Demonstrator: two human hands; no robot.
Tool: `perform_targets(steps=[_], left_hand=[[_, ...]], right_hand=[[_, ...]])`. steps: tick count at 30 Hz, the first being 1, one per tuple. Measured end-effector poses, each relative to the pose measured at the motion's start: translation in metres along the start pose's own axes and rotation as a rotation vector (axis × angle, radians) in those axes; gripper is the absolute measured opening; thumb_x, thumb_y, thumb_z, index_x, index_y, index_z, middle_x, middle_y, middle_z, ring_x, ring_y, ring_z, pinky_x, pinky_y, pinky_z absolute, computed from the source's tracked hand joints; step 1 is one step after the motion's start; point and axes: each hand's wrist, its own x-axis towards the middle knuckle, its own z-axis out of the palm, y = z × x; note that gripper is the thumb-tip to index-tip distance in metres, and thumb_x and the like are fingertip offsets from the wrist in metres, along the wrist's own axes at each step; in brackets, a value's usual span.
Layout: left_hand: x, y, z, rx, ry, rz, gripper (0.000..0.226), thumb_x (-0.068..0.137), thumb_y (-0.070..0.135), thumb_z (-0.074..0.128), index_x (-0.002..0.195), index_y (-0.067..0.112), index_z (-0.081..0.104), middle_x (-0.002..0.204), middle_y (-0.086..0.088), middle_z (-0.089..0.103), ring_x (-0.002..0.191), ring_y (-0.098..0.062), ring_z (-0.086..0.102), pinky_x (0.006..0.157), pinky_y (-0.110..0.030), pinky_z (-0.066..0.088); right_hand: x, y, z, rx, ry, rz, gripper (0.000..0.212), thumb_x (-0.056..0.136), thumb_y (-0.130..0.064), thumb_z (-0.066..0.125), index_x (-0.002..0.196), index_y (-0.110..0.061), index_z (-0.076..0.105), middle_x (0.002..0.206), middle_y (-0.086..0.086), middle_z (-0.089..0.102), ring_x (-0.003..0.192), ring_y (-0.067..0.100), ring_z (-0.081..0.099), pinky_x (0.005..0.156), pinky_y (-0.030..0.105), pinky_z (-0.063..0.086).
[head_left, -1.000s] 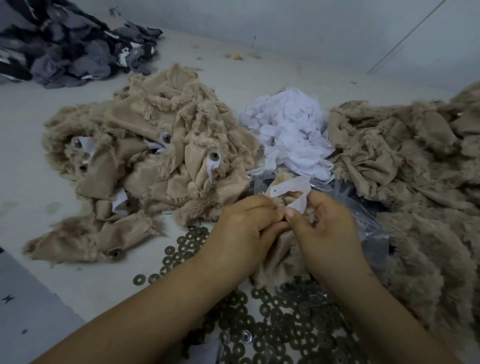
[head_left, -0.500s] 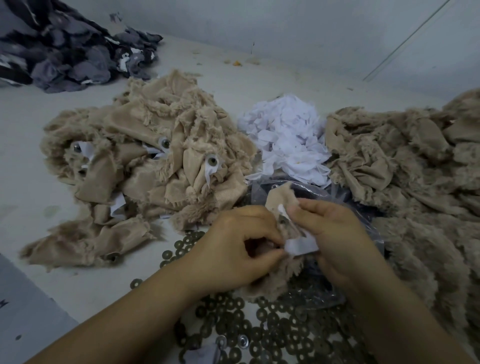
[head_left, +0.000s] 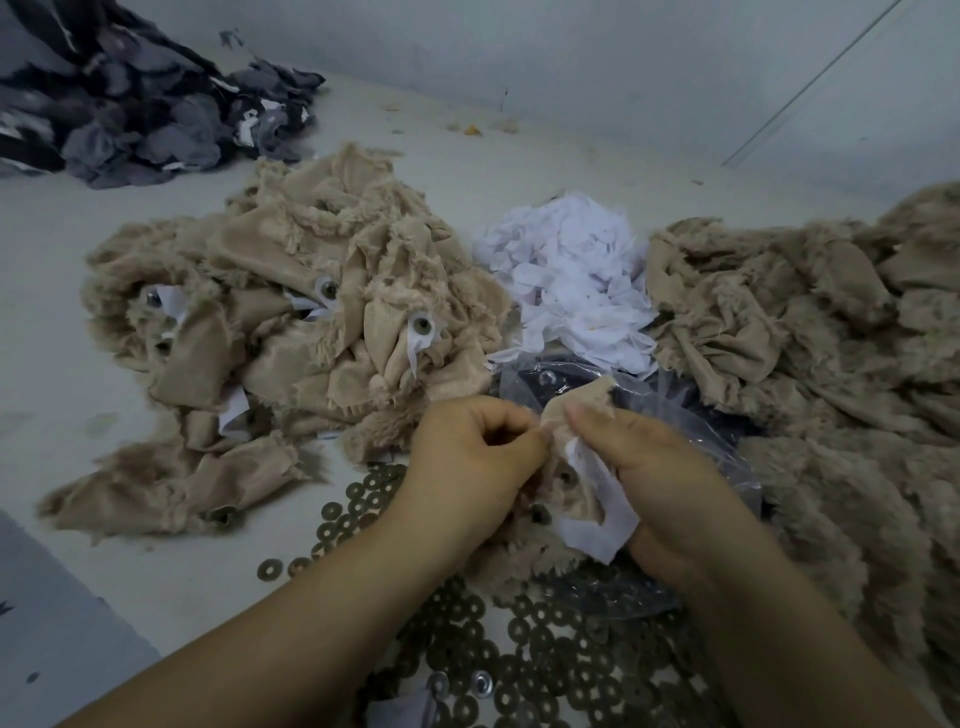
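While the two hands are meeting low in the middle of the view, the left hand (head_left: 467, 457) is pinching one edge of a tan plush piece (head_left: 584, 397) between thumb and curled fingers. The right hand (head_left: 660, 483) is pinching it from the other side, with a white patch (head_left: 597, 514) trapped under its fingers and hanging down. The piece is hanging just above the table (head_left: 57, 322), over a scatter of dark washers (head_left: 519, 649) and in front of a clear plastic bag (head_left: 675, 415).

By the look of it, the patch is being lined up against the plush. Doing that well is going to mean drawing the fabric taut between the two pinches, laying the patch flat, and not letting the long pile fold in underneath. A small dark round spot is showing in the fabric between the hands, but it is too blurred to call.

To the left, a heap of tan pieces (head_left: 291, 364) is lying with an eye (head_left: 422, 326) staring up over a white strip. A mound of white patches (head_left: 571, 270) is sitting behind the bag, a second tan heap (head_left: 805, 338) is sprawling along the right, and dark grey scraps (head_left: 130, 104) are piling up in the far left corner. The bag is crowding the right wrist, and those loose washers underneath are looking ready to scatter if the piece gets dropped.
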Motion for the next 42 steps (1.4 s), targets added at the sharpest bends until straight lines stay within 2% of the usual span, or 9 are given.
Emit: perform_targets(steps=[4,9,12,18,21,24,29,32,42], left_hand=[[0.0,0.003,-0.003,0.065,0.12,0.143,0.024,0.087,0.009,0.07,0.073,0.026,0.077,0.068,0.006,0.073,0.061,-0.011,0.068,0.058,-0.025,0.057],[0.006,0.008,-0.005,0.014,0.121,0.102,0.037,0.089,0.029,0.069,0.054,0.026,0.058,0.047,0.013,0.051,0.043,0.001,0.044,0.044,-0.012,0.037],[0.007,0.006,-0.004,0.031,0.081,0.07,0.037,0.086,0.029,0.072,0.057,0.009,0.06,0.048,0.0,0.051,0.045,-0.006,0.044,0.045,-0.02,0.039],[0.006,0.001,-0.005,-0.143,0.151,0.013,0.022,0.089,0.013,0.069,0.068,0.015,0.073,0.071,-0.022,0.066,0.061,-0.026,0.059,0.063,-0.042,0.056],[0.006,0.002,-0.004,-0.163,0.183,0.057,0.019,0.088,0.01,0.069,0.071,0.016,0.075,0.075,-0.019,0.069,0.073,-0.039,0.065,0.072,-0.049,0.057],[0.003,0.004,-0.001,-0.098,0.144,0.146,0.017,0.087,0.007,0.07,0.074,0.016,0.076,0.071,-0.005,0.072,0.07,-0.024,0.068,0.068,-0.035,0.059],[0.0,0.007,0.003,-0.106,0.136,0.184,0.017,0.087,0.003,0.069,0.073,0.012,0.074,0.063,-0.002,0.068,0.058,-0.009,0.061,0.057,-0.023,0.052],[0.0,0.006,0.004,-0.184,0.142,0.084,0.021,0.088,0.005,0.068,0.068,0.011,0.072,0.059,-0.003,0.062,0.057,-0.014,0.056,0.057,-0.031,0.05],[0.003,0.001,0.008,-0.235,0.168,0.065,0.025,0.092,0.011,0.065,0.068,0.008,0.07,0.072,-0.027,0.065,0.067,-0.037,0.062,0.068,-0.052,0.056]], right_hand=[[0.001,0.002,0.0,0.056,0.026,-0.065,0.028,0.069,-0.033,0.07,0.08,-0.009,0.081,0.092,0.017,0.077,0.084,0.029,0.075,0.068,0.032,0.061],[0.002,0.004,0.003,0.136,0.033,-0.158,0.028,0.093,-0.014,0.057,0.08,-0.014,0.082,0.088,0.006,0.078,0.083,0.016,0.076,0.068,0.024,0.06],[0.001,0.003,0.006,0.215,0.02,-0.112,0.033,0.085,-0.021,0.061,0.106,0.002,0.072,0.109,0.022,0.073,0.105,0.035,0.07,0.092,0.044,0.055],[0.002,0.002,0.005,0.231,0.05,-0.074,0.039,0.1,-0.014,0.05,0.076,-0.008,0.08,0.089,0.01,0.078,0.08,0.02,0.076,0.063,0.026,0.06],[0.002,0.003,0.005,0.217,0.052,-0.073,0.037,0.101,-0.008,0.049,0.076,-0.003,0.075,0.079,0.007,0.078,0.076,0.01,0.075,0.066,0.019,0.057],[-0.001,0.003,0.005,0.18,0.031,-0.141,0.017,0.092,-0.017,0.068,0.083,-0.008,0.079,0.089,0.006,0.078,0.086,0.014,0.075,0.073,0.024,0.059],[-0.006,0.0,0.006,0.155,-0.022,-0.132,0.032,0.076,-0.029,0.072,0.086,0.0,0.078,0.104,0.038,0.066,0.093,0.037,0.072,0.08,0.038,0.059],[-0.003,0.002,0.007,0.208,-0.015,-0.14,0.03,0.076,-0.024,0.069,0.097,-0.004,0.078,0.106,0.021,0.074,0.098,0.031,0.073,0.08,0.036,0.061],[0.002,0.009,0.012,0.28,0.03,-0.113,0.021,0.079,-0.018,0.064,0.069,-0.018,0.082,0.08,0.001,0.078,0.074,0.011,0.076,0.059,0.018,0.057]])
